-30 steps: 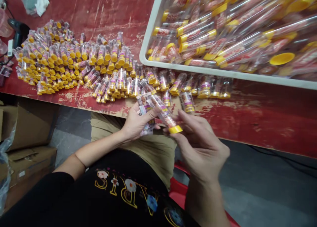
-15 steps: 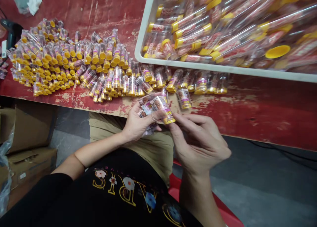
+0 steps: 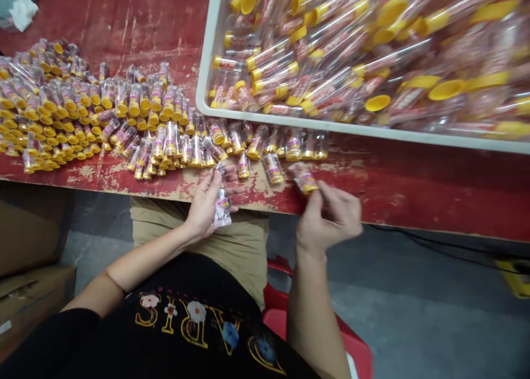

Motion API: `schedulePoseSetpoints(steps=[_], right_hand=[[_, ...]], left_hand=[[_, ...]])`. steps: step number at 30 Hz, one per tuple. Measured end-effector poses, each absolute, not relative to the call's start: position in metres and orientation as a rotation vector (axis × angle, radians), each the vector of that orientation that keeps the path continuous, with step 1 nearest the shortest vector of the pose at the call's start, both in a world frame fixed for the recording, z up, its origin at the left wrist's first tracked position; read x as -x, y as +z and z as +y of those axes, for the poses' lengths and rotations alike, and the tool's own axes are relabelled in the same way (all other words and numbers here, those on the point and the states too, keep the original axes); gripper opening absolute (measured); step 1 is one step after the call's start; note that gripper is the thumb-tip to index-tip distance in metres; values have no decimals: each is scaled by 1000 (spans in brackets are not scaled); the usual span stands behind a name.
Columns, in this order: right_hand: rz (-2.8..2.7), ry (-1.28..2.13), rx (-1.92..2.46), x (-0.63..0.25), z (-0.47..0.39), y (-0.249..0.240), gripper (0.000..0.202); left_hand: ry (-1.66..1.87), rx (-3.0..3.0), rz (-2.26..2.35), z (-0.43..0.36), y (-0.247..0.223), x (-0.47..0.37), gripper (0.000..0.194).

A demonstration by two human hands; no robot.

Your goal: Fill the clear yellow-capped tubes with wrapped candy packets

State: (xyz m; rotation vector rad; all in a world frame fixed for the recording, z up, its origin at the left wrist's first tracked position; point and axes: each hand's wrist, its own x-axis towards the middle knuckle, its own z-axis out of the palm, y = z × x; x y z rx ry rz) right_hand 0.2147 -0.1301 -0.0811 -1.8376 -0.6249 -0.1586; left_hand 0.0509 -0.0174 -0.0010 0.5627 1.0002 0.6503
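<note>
My right hand (image 3: 329, 216) pinches a small clear tube (image 3: 305, 179) by its yellow-capped end, over the table's front edge. The tube has a purple-and-white print and is slightly blurred. My left hand (image 3: 202, 205) is closed around some crinkled, printed clear plastic wrappers (image 3: 222, 207), its fingertips stretched out beyond them. How many wrappers there are I cannot tell. Between my hands, a yellow-capped tube (image 3: 273, 168) leans on the table, with another short tube (image 3: 243, 165) beside it.
A large heap of yellow-capped tubes (image 3: 66, 106) spreads over the left of the worn red table (image 3: 397, 186). A white tub (image 3: 351, 129) of longer tubes with red print stands at the right. Cardboard boxes (image 3: 33, 224) sit below left; a red stool (image 3: 351, 340) is under me.
My right hand has drawn the tube away from my left hand, to the right. The wrappers stay in my left hand. The whole view has shifted rightward.
</note>
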Motion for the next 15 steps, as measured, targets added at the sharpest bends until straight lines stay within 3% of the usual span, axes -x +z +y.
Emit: schedulePoseSetpoints(steps=[3, 8, 10, 15], right_hand=[[-929, 27, 1850, -244, -128, -80, 28], [-1061, -204, 1929, -317, -67, -35, 40], [-1213, -137, 2007, -344, -33, -18, 46], [-1421, 157, 1993, -362, -10, 6, 28]], left_hand=[[667, -596, 1007, -15, 1, -47, 39], [685, -598, 1041, -15, 6, -49, 36], [712, -587, 1051, -15, 7, -51, 37], [792, -480, 1077, -9, 10, -48, 41]])
